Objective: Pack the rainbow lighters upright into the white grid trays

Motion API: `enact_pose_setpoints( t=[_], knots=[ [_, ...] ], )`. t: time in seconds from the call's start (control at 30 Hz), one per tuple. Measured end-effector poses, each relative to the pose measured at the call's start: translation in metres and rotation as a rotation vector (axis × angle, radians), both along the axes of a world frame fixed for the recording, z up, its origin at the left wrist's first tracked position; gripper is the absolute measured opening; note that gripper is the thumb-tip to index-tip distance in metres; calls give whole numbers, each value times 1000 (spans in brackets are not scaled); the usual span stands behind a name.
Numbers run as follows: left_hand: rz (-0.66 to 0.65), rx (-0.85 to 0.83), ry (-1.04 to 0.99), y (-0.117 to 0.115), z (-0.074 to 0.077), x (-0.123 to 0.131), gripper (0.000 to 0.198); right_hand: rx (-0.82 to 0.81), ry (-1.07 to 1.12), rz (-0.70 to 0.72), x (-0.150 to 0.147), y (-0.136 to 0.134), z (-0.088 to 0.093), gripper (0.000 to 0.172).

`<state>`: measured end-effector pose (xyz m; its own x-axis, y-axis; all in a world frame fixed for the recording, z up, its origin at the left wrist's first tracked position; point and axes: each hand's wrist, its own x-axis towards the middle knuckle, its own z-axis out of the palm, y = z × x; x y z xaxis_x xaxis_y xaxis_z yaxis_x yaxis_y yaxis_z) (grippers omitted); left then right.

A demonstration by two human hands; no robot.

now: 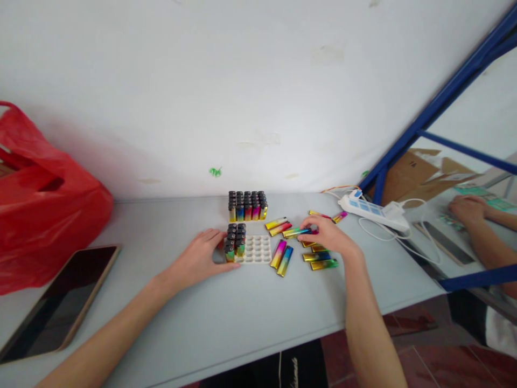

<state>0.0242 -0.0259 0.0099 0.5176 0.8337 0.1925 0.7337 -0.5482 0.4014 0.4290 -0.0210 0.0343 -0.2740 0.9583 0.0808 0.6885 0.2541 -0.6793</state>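
Note:
A white tray [255,250] with rows of round hollows lies in the middle of the table. At its left end several lighters [235,242] with black tops stand upright. My left hand [205,252] is around that left end, its thumb along the front edge and its fingers bent behind the lighters. Over to the right, my right hand [325,233] pinches a lighter-sized blue, green and gold body [297,233] lying among others like it. Shiny multicoloured lighters [284,261] lie flat between the tray and that hand; some are partly hidden under my fingers.
Behind the tray stands a block of upright lighters [247,206]. A red plastic bag [48,205] and a phone [60,302] are on the left. To the right lie a white power strip [374,211] and its cables, beside a blue metal frame [407,145]. Another person's hands [470,210] show beyond it.

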Motion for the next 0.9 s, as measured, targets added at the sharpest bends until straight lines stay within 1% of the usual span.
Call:
enact_pose_setpoints(
  t=[0.13,0.23,0.33,0.47,0.53,0.6,0.7,0.77,0.83,0.87,0.9],
  knots=[
    [-1,1,4,0,0,-1,60,67,155,-103,-16,3,0,34],
    [13,-10,0,-1,3,1,59,73,381,-163,-38,6,-2,40],
    [19,-3,-10,-2,6,2,57,18,666,-194,-68,10,-8,46],
    [10,10,-26,-3,5,2,58,-84,930,-230,-101,10,-16,49],
    [10,11,-29,-3,5,2,58,-168,1051,-194,-112,6,-15,51],
    [10,11,-28,-3,4,2,57,-263,1136,-119,-119,0,-11,51],
    [4,5,-20,-2,5,2,57,-370,1178,-25,-126,-8,-3,51],
    [-8,0,-18,-2,5,2,58,-421,1166,-13,-129,-10,-1,53],
    [-12,1,-19,-2,5,2,59,-461,1077,-33,-132,-11,-3,54],
    [-10,2,-20,-3,5,2,58,-460,1017,-46,-134,-12,-5,55],
    [-4,4,-20,-3,5,3,58,-418,928,-51,-135,-12,-7,55]
  ],
)
